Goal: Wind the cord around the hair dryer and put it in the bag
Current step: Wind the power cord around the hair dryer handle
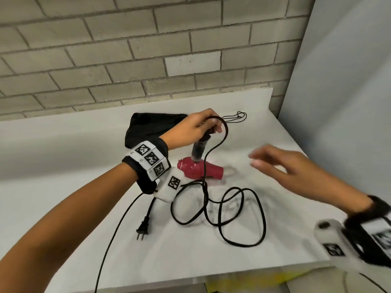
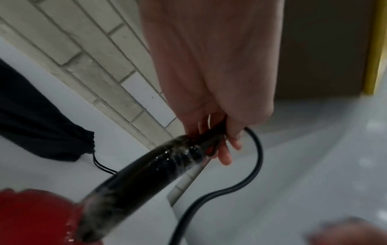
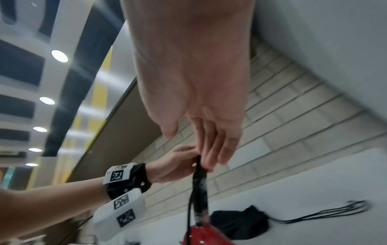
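The hair dryer [image 1: 200,169] has a red body and a black handle [image 2: 146,169]; it hangs nozzle-down just above the table. My left hand [image 1: 198,127] grips the top end of the handle, where the black cord [image 1: 243,210] comes out. The cord arcs over my fingers, drops past the dryer and lies in loose loops on the table, ending in a plug [image 1: 142,228]. My right hand [image 1: 281,163] hovers to the right of the dryer with fingers straight, holding nothing. The black drawstring bag [image 1: 152,125] lies behind my left hand.
The white table [image 1: 63,187] runs to a brick wall [image 1: 127,49] at the back and a pale panel [image 1: 338,102] on the right. The bag's drawstrings [image 1: 237,117] trail toward the back right. A thin wire [image 1: 114,235] hangs from my left wrist device.
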`<state>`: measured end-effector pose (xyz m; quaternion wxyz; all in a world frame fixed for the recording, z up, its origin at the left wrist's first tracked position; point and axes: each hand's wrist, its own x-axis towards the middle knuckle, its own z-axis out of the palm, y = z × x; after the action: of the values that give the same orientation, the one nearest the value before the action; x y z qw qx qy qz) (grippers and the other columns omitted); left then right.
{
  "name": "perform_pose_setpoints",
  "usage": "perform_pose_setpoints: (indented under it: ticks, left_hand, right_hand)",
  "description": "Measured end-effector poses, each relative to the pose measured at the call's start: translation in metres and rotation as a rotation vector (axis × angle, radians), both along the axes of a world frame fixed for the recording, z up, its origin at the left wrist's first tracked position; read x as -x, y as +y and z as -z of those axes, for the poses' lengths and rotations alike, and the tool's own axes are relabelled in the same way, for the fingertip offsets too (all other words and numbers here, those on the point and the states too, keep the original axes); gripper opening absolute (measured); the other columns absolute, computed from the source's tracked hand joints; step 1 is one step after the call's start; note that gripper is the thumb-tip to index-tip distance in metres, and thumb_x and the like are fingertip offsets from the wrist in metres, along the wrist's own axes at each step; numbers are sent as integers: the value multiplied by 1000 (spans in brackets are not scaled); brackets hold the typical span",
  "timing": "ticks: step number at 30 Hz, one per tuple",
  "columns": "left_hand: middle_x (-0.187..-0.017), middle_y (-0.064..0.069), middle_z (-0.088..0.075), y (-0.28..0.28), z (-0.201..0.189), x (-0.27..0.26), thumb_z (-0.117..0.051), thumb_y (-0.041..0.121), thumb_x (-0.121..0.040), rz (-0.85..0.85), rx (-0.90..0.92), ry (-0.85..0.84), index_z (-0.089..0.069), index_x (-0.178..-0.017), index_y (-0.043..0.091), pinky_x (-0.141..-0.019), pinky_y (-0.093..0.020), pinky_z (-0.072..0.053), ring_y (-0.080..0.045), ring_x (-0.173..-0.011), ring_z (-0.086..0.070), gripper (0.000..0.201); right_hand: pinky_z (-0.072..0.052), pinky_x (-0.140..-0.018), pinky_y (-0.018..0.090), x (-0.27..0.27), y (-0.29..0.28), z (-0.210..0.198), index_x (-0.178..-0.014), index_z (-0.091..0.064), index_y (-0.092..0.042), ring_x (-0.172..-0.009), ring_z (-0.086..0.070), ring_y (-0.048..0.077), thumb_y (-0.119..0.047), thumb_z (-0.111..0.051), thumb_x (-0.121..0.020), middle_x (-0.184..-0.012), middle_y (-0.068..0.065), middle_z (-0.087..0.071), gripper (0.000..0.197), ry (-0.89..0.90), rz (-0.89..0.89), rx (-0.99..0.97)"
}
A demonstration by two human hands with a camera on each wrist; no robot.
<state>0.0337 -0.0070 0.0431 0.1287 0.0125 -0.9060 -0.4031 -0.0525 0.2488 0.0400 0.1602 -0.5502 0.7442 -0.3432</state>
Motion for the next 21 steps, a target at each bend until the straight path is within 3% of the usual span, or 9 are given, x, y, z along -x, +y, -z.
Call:
perform_pose_setpoints:
  ticks: [1, 3, 5, 8, 10, 13, 16, 18, 21]
  left_hand:
    - [-90, -5, -64, 3, -6, -4, -37, 8, -100, 15, -61, 5, -54, -107, 1, -86, -33, -49, -22, -86, -60, 20]
    - [-83, -7, -59, 11, -20, -10, -37, 4, -99, 6, -153, 22, -54, -110, 0, -80, -32, -49, -27, -80, -57, 21]
    - [-73, -6, -52, 19, -32, -14, -36, 0, -98, -39, -229, 65, -57, -105, 2, -74, -26, -49, -25, -75, -57, 22]
    - [-64, -10, -53, 24, -50, -33, -39, -2, -92, -145, -203, 124, -60, -88, 9, -61, -20, -45, -12, -59, -55, 24]
    - [-60, -7, -59, 25, -60, -45, -43, 1, -89, -197, -164, 148, -57, -81, 10, -54, -19, -41, -10, -52, -52, 19]
    - [-50, 6, -51, 15, -75, -60, -48, 7, -81, -262, -194, 211, -53, -80, 1, -52, -24, -42, -12, -46, -46, 8]
    - [-45, 10, -47, 0, -93, -76, -53, 6, -74, -297, -189, 236, -52, -73, 5, -46, -23, -37, -9, -42, -40, 2]
    - [-43, 11, -47, -7, -106, -91, -54, 5, -72, -338, -145, 249, -54, -70, 10, -43, -21, -35, -9, -40, -39, 5]
    - [-43, 12, -47, -35, -136, -122, -54, 7, -76, -494, -162, 504, -51, -68, 17, -42, -20, -33, -5, -40, -39, 13]
  right_hand:
    - [-46, -86, 11, -3, -21, -4, -111, -56, -28, -97, -61, -3, -63, -44, -79, -102, -18, -65, 49, -21, -4, -12]
    - [-46, -87, 17, -9, -58, -4, -116, -52, -22, -97, -60, 3, -67, -43, -75, -105, -10, -63, 61, -41, -69, -139]
    - [-46, -81, 22, -17, -84, 6, -107, -56, -21, -88, -59, 6, -64, -48, -80, -99, -7, -63, 51, -30, -176, -250]
    - [-40, -71, 11, -31, -100, 29, -89, -61, -19, -74, -54, -5, -34, -60, -90, -89, -18, -58, 14, -93, -312, -191]
    - [-41, -70, 12, -34, -103, 41, -85, -63, -14, -71, -53, -3, -28, -60, -91, -85, -13, -60, 15, -58, -328, -166]
    - [-41, -67, 13, -27, -101, 58, -78, -65, -13, -68, -54, -1, -35, -53, -93, -77, -7, -60, 30, 86, -286, -201]
    - [-45, -78, 34, -4, -88, 72, -68, -57, -6, -81, -56, 20, -35, -52, -93, -79, 5, -59, 39, 196, -251, -248]
    - [-43, -80, 38, 15, -74, 72, -67, -50, -15, -85, -51, 20, -40, -52, -92, -76, 3, -58, 36, 277, -234, -322]
    - [-37, -82, 34, 46, -48, 79, -78, -42, -31, -83, -45, 12, -53, -49, -89, -78, -8, -54, 25, 521, -161, -396]
